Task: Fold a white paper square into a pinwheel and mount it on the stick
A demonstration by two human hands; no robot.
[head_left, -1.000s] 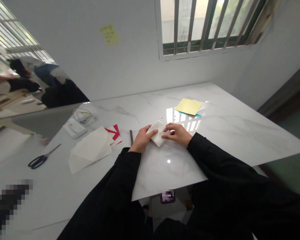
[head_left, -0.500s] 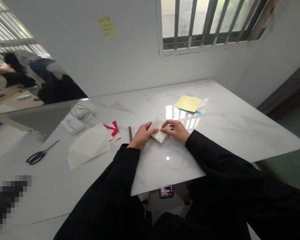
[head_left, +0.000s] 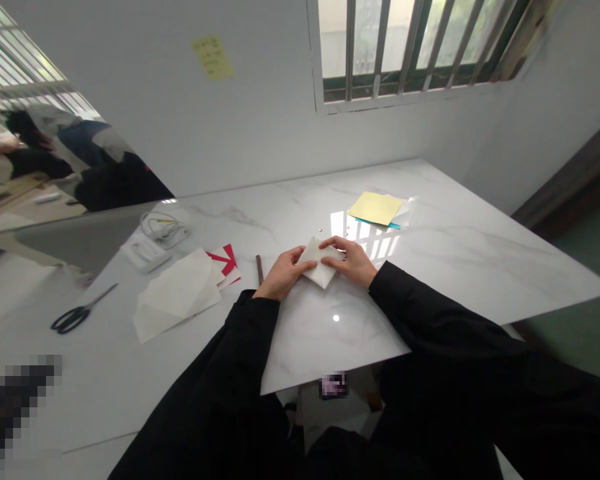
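A small folded piece of white paper [head_left: 324, 272], diamond-shaped with one corner toward me, is between my hands just above or on the marbled table. My left hand [head_left: 285, 272] grips its left corner, thumb on top and fingers behind. On the right side, my right hand [head_left: 353, 261] pinches the paper with its thumb on the upper face and its index finger along the far edge. A thin brown stick [head_left: 259, 269] lies left of my left hand. The undersides of the paper and some fingertips are hidden.
Larger white sheets [head_left: 177, 293], red-and-white paper [head_left: 225, 261], black-handled scissors [head_left: 73, 319] and a white power strip [head_left: 147, 250] with a coiled cable lie to the left. Yellow sheets [head_left: 375, 208] lie at the back right. The table [head_left: 480, 267] meets a wall with a barred window.
My right thumb and index finger have spread a little apart over the paper. The paper's centre crease, visible before, now shows as a smoother face. My left hand has barely moved.
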